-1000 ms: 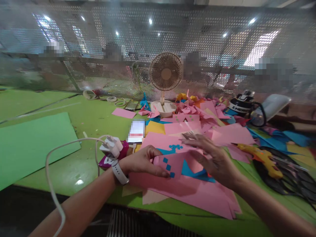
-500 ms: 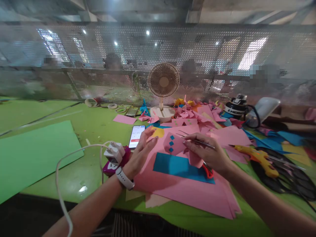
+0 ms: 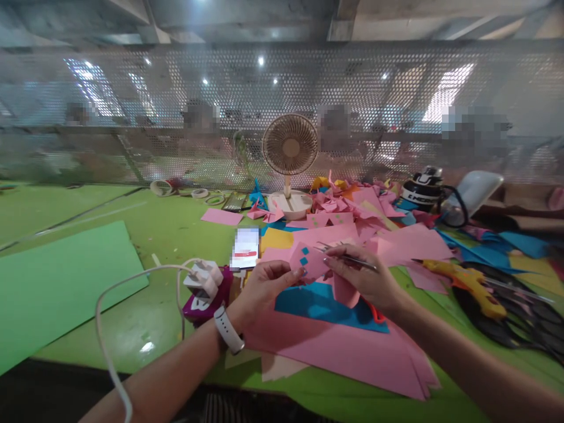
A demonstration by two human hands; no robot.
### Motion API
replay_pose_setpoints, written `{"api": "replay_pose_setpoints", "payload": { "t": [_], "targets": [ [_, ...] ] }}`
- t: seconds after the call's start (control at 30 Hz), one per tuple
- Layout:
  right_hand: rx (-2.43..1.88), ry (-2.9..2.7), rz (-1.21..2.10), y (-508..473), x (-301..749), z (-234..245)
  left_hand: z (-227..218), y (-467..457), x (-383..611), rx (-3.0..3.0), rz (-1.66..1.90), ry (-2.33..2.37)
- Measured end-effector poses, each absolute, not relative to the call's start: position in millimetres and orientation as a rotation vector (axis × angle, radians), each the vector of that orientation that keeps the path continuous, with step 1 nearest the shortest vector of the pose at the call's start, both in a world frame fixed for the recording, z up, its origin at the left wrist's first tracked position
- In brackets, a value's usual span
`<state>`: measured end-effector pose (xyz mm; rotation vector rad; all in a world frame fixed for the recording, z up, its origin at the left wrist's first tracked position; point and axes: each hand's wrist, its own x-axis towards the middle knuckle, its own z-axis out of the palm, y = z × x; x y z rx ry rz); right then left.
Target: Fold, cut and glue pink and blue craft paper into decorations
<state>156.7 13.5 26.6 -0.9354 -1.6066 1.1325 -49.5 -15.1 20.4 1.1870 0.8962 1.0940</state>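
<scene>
My left hand, with a white watch on the wrist, pinches the lower left edge of a small pink paper piece that carries little blue squares. My right hand grips thin metal tweezers and also touches the right side of that same piece. Both hands hover over a blue sheet lying on large pink sheets. Red scissor handles peek out beneath my right hand.
A phone lies left of the hands beside a white charger plug on a purple block with a cable. A small fan stands behind a heap of paper scraps. A yellow glue gun lies right; a green sheet left.
My left hand went from flat and open beside the phone to pinching the pink piece. My right hand keeps the tweezers and the piece at about the same spot.
</scene>
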Motion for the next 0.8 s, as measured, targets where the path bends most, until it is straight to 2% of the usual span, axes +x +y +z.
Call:
{"api": "replay_pose_setpoints", "payload": {
  "t": [0.3, 0.53, 0.8],
  "targets": [
    [-0.996, -1.634, 1.153, 2.7, 150.9, 37.5, 19.7, -14.2, -49.9, 1.308, 1.084, 1.014],
    [-0.966, -1.759, 0.978, 15.7, 168.4, 31.4, 21.9, -13.6, -50.9, 1.287, 1.156, 1.038],
    [-0.985, -1.62, 1.092, 21.6, 179.6, 36.6, 21.1, -11.0, -54.4, 1.197, 1.205, 0.861]
  ]
}}
